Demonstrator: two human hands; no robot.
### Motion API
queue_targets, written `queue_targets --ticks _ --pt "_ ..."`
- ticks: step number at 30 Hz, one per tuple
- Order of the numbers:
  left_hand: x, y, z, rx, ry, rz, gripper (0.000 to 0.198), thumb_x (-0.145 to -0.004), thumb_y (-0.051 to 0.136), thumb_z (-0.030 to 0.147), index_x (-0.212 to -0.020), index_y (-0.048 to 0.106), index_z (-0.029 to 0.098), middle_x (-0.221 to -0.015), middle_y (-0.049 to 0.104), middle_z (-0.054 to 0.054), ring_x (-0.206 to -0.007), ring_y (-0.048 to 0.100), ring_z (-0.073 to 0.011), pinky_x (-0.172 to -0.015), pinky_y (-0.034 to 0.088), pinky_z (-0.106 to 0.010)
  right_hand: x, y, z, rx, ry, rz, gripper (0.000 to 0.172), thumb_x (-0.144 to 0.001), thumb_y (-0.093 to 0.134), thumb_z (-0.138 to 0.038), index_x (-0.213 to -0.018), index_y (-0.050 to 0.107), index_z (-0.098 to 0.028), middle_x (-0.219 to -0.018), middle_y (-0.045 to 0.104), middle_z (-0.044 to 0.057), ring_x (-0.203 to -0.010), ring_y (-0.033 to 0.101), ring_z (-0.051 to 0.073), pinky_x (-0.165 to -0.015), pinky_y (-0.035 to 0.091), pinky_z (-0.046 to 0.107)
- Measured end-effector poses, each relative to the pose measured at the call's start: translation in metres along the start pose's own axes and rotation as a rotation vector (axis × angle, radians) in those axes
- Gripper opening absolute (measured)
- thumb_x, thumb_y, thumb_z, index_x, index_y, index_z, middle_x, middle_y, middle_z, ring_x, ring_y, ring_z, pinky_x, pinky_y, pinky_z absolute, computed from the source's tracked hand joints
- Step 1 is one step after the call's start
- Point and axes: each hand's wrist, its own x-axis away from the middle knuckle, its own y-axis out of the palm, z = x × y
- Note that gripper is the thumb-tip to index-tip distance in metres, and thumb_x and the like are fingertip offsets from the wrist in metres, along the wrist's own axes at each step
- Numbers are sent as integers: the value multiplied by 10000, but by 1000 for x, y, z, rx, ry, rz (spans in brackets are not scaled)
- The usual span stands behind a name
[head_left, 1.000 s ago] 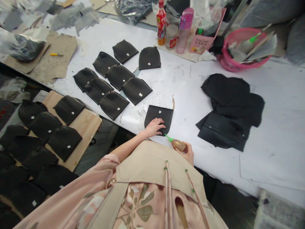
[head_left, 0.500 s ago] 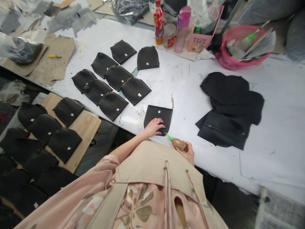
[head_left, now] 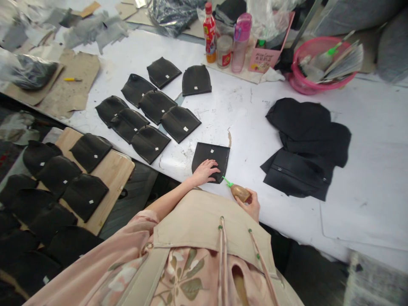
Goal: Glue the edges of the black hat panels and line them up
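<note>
My left hand lies flat, fingers spread, on a black fabric piece with a small white tag, at the near edge of the white table. My right hand is wrapped round a small brown glue bottle. Its green nozzle points at the near right corner of that piece. A heap of black fabric pieces lies to the right of my hands.
Several black tagged pieces lie in rows on the table's left. More pieces cover a wooden board at lower left. Bottles and a jar stand at the back. A pink basket holds tools. Cardboard with a yellow pen lies far left.
The view has shifted slightly. My hands have kept their places, the left on the piece and the right on the glue bottle with its nozzle at the piece's edge.
</note>
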Motion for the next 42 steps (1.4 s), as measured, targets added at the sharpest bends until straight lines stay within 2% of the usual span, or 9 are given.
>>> queue_targets --ticks 7,12,16,19,22,25,28,34,42 --pt "-1 -1 1 -6 -7 -8 435 -745 763 320 -1153 628 253 -1311 514 -83 -1332 386 -276 -1140 276 -490 -1 -3 2 78 -81 -19 573 -693 716 -495 -1128 556 -159 -1043 634 85 -819 587 190 -739 515 331" --pt "-1 0 1 6 -9 -4 427 -750 757 329 -1151 632 254 -1307 515 -81 -1330 382 -273 -1143 270 -484 -3 -2 -5 93 -79 34 577 -699 714 -506 -1121 556 -146 -1052 634 97 -803 575 184 -723 506 324" --pt "0 0 1 -2 -10 3 412 -758 748 330 -1146 634 251 -1301 516 -79 -1326 381 -269 -1140 266 -476 -2 -5 -9 114 -32 -9 578 -681 724 -509 -1115 562 -163 -1028 645 86 -811 580 194 -737 501 336" --pt "-3 -2 5 -18 -37 13 391 -771 735 345 -1139 636 259 -1287 523 -73 -1319 378 -266 -1117 283 -464 0 -10 -8 -35 106 -66 605 -631 771 -486 -1102 547 -180 -988 654 75 -817 607 213 -716 513 348" --pt "-14 -4 12 -64 -88 35 384 -777 729 374 -1135 634 273 -1273 529 -69 -1287 393 -273 -1056 322 -457 0 -14 -10 -327 234 9 608 -585 815 -449 -1055 531 -188 -959 654 66 -793 623 214 -630 517 327" --pt "-32 -6 18 -112 -140 73 391 -784 718 409 -1137 627 269 -1247 527 -74 -1207 437 -270 -978 361 -438 -3 -17 -17 -580 264 112 539 -615 805 -427 -1014 522 -201 -927 638 37 -699 616 177 -574 498 299" --pt "-50 -7 23 -116 -189 100 390 -792 699 450 -1115 629 244 -1198 527 -76 -1119 471 -260 -881 406 -400 -7 -19 -24 -684 227 139 478 -673 763 -429 -1014 511 -208 -928 635 33 -656 610 162 -589 506 319" --pt "-63 -7 23 -53 -222 114 346 -789 698 475 -1057 634 264 -1134 521 -47 -1055 484 -229 -819 418 -355 -2 -15 -15 -428 128 261 615 -570 845 -384 -1060 532 -183 -989 656 80 -867 635 217 -729 529 349" --pt "-64 -9 26 -57 -262 110 331 -774 721 439 -1034 616 263 -1136 510 -50 -1066 478 -241 -823 417 -369 4 -2 3 -161 98 219 666 -606 792 -471 -1144 536 -174 -1033 649 92 -824 640 204 -728 536 333"
